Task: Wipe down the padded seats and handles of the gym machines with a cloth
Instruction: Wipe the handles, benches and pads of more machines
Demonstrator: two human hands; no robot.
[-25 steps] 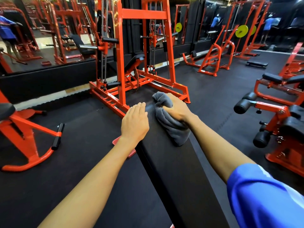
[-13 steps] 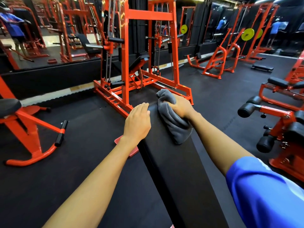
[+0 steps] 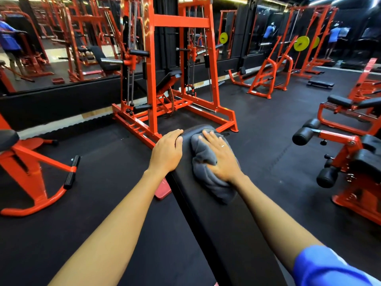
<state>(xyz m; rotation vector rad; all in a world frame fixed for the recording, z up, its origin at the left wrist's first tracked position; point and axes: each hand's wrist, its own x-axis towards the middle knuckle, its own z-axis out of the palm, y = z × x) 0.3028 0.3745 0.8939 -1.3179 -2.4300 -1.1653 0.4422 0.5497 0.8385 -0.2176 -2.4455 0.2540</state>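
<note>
The right grip (image 3: 221, 156) lies flat and open, fingers straight and spread, pressing the grey cloth (image 3: 213, 187) onto the far end of the black padded table (image 3: 226, 234). Just beside it, the left grip (image 3: 167, 153) curls over the pad's left edge, thumb on top. An orange cable machine (image 3: 152, 79) stands beyond on the black floor (image 3: 99, 203).

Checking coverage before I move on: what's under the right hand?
The right hand presses flat on a bunched grey cloth, which lies on the black pad near its far end. The pad surface beneath the cloth is covered, so its state cannot be seen.
</note>
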